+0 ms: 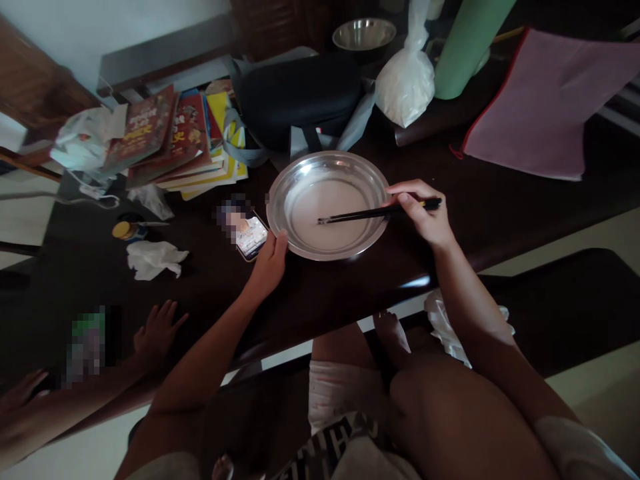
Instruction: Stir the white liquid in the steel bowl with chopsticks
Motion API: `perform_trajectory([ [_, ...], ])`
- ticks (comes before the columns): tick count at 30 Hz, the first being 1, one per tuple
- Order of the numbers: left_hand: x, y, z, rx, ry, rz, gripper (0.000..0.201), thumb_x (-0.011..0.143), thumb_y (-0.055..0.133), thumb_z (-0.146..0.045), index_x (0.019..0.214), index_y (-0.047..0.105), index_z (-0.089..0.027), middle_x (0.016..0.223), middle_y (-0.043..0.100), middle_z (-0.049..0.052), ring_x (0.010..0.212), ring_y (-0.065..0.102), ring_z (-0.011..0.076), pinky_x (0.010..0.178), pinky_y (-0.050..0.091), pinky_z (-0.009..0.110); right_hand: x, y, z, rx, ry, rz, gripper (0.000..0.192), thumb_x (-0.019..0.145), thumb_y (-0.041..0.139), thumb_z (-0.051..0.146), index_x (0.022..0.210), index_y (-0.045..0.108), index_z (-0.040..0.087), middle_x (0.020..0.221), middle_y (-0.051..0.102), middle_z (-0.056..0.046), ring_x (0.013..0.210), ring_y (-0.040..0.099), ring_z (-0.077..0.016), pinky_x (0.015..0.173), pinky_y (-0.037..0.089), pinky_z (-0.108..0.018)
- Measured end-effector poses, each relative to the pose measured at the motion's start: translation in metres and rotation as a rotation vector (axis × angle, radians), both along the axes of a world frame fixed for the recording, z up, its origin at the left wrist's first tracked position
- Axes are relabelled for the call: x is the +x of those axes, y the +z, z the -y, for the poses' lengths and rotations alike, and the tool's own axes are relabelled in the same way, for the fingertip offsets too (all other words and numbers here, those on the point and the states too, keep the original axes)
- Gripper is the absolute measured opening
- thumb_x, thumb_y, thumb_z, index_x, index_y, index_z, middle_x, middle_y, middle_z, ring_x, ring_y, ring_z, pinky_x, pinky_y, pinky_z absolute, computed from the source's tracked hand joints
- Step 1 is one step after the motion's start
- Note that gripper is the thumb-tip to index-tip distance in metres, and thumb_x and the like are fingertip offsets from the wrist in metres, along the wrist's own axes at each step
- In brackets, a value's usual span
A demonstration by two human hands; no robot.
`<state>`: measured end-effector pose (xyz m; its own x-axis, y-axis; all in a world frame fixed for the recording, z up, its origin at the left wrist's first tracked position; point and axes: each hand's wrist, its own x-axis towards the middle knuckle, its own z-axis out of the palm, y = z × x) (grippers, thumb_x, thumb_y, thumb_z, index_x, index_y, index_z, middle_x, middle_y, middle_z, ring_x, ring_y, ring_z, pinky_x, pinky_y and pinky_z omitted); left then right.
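Dim indoor light leaves the dark table point(500, 213) murky, glare streaks the steel plate point(300, 180) beyond the fingers, and edges bow with wide-angle distortion.
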<state>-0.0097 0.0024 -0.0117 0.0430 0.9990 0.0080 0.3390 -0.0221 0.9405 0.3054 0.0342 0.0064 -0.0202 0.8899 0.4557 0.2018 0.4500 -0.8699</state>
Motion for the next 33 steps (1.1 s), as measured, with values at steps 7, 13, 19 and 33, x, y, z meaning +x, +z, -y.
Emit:
perform_trajectory([
  [7,-0.0004,-0.0001,0.0002,-0.002,0.001,0.01,0.051,0.095,0.042,-0.053,0.131,0.054,-0.018,0.131,0.06,0.011,0.137,0.045,0.0254,0.121,0.026,0.049,0.0016,-0.0013,-0.0005,0.022,-0.067,-0.057,0.028,0.089,0.058,0.05,0.096,0.072,0.027,0.075,0.072,0.001,0.07,0.072,-0.015,0.068,0.059,-0.03],
  [13,0.0005,0.0007,0.0004,-0.003,0.007,0.012,0.05,0.096,0.042,-0.05,0.13,0.054,-0.016,0.131,0.06,0.013,0.14,0.041,0.0262,0.121,0.025,0.049,0.0006,-0.0008,-0.0008,0.044,-0.037,0.015,0.026,0.088,0.06,0.049,0.097,0.073,0.029,0.088,0.074,0.0,0.079,0.073,-0.016,0.074,0.059,-0.031],
  [19,0.0005,0.0002,-0.0006,0.016,-0.006,-0.019,0.051,0.096,0.04,-0.053,0.129,0.055,-0.018,0.132,0.06,0.011,0.138,0.044,0.0253,0.122,0.023,0.049,0.0007,-0.0001,-0.0001,0.025,-0.027,-0.036,0.026,0.088,0.059,0.049,0.096,0.073,0.028,0.076,0.073,0.001,0.071,0.073,-0.0149,0.068,0.059,-0.03],
  [33,0.0007,0.0002,-0.0005,0.006,0.006,-0.016,0.052,0.095,0.041,-0.055,0.127,0.056,-0.017,0.127,0.062,0.011,0.137,0.045,0.0257,0.121,0.025,0.05,0.0012,0.0003,-0.0004,0.037,0.019,0.023,0.022,0.089,0.061,0.044,0.099,0.073,0.028,0.089,0.074,0.0,0.082,0.074,-0.0154,0.077,0.059,-0.031],
])
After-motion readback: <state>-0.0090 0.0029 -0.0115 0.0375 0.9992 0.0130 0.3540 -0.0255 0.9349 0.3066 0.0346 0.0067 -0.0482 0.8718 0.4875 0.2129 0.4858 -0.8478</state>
